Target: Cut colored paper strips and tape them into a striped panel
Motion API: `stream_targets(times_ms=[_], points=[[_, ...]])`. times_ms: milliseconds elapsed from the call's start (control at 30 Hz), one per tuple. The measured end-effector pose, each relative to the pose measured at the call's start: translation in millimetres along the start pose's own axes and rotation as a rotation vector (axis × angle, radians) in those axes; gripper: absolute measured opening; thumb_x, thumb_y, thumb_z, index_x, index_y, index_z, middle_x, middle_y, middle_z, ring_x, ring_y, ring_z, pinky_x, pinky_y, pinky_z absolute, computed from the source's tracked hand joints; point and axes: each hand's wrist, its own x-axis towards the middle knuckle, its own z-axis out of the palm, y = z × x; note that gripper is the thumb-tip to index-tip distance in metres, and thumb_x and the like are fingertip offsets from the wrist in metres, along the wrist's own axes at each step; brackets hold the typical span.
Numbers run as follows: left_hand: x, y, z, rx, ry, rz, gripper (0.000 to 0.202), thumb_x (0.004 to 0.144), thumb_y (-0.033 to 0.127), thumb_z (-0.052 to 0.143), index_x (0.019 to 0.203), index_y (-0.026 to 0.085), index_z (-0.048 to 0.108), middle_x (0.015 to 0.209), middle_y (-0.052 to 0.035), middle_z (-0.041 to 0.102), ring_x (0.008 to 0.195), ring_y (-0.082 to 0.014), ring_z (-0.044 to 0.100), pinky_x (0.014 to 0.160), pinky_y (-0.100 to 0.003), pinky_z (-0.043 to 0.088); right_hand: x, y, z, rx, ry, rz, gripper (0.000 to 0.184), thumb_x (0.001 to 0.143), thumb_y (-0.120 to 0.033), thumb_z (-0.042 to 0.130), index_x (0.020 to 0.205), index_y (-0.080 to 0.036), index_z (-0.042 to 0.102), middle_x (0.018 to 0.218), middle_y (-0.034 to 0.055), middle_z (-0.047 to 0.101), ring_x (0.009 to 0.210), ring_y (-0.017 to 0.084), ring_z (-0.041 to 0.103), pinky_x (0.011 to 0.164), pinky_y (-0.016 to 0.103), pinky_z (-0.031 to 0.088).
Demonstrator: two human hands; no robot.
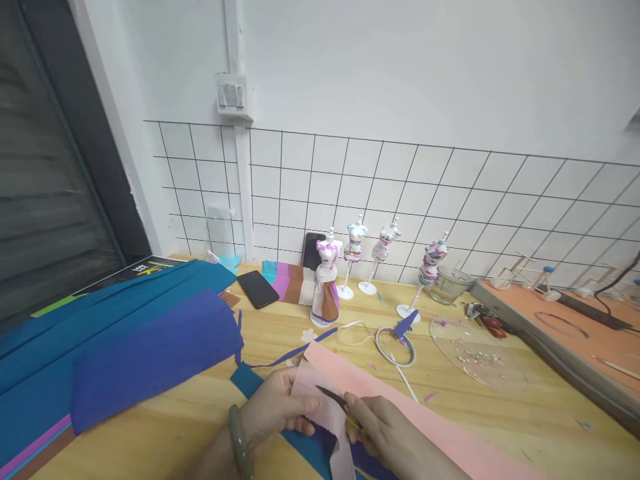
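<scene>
My left hand (273, 407), with a green bangle on its wrist, pinches the near end of a long pale pink crepe paper strip (400, 410) that runs to the lower right across the wooden table (200, 400). My right hand (375, 427) is closed on small scissors (334, 398), whose dark blades meet the pink paper just beside my left thumb. Under both hands lie scraps of teal and dark blue paper (310, 450).
Folded blue and teal crepe sheets (125, 333) cover the left. Behind stand several small mannequin dolls (327, 283), two phones (258, 289), a white ribbon loop (395, 347), a clear plate of beads (473, 357), a glass jar (450, 285) and an orange-topped board (575, 333) at right.
</scene>
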Motion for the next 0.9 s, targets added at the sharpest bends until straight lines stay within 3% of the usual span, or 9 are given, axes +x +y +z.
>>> stream_targets(times_ms=[100, 233, 400, 600, 900], points=[[1, -2, -2.2, 0.007, -0.018, -0.005, 0.055, 0.056, 0.039, 0.083, 0.1, 0.011, 0.068, 0.086, -0.0102, 0.071, 0.068, -0.0146, 0.065, 0.054, -0.019, 0.047, 9, 4, 2, -0.066, -0.006, -0.078, 0.044, 0.094, -0.04, 0.027, 0.062, -0.019, 0.047, 0.055, -0.0038, 0.04, 0.052, 0.011, 0.037, 0.055, 0.023, 0.033], [4, -4, -4.9, 0.012, 0.001, -0.004, 0.054, 0.054, 0.038, 0.083, 0.099, 0.013, 0.068, 0.084, -0.008, 0.071, 0.064, -0.0123, 0.063, 0.052, -0.018, 0.047, 24, 11, 3, -0.14, -0.026, -0.192, 0.03, 0.089, -0.037, 0.041, 0.07, -0.018, 0.054, 0.06, -0.0023, 0.047, 0.053, 0.011, 0.037, 0.049, 0.022, 0.03], [2, -2, -3.4, 0.002, 0.028, -0.008, 0.046, 0.054, 0.034, 0.083, 0.093, 0.014, 0.069, 0.08, -0.0053, 0.07, 0.059, -0.0095, 0.061, 0.051, -0.018, 0.048, 31, 12, 2, -0.133, -0.042, -0.18, 0.033, 0.089, -0.041, 0.042, 0.07, -0.017, 0.056, 0.063, -0.0004, 0.052, 0.056, 0.013, 0.042, 0.051, 0.023, 0.034], [-1, 0, -1.7, -0.002, 0.03, -0.008, 0.045, 0.053, 0.033, 0.083, 0.091, 0.013, 0.069, 0.074, -0.0049, 0.069, 0.057, -0.0092, 0.06, 0.051, -0.018, 0.047, 23, -4, 9, -0.064, 0.013, -0.031, 0.048, 0.093, -0.052, 0.023, 0.057, -0.021, 0.035, 0.055, -0.005, 0.031, 0.052, 0.011, 0.029, 0.049, 0.024, 0.027], [-2, 3, -0.3, 0.014, 0.044, -0.005, 0.043, 0.053, 0.032, 0.082, 0.09, 0.013, 0.07, 0.073, -0.0039, 0.068, 0.054, -0.0077, 0.058, 0.05, -0.018, 0.047, 26, 6, 13, -0.09, 0.002, -0.1, 0.049, 0.091, -0.056, 0.025, 0.061, -0.021, 0.041, 0.06, -0.0022, 0.043, 0.056, 0.013, 0.036, 0.056, 0.025, 0.034]])
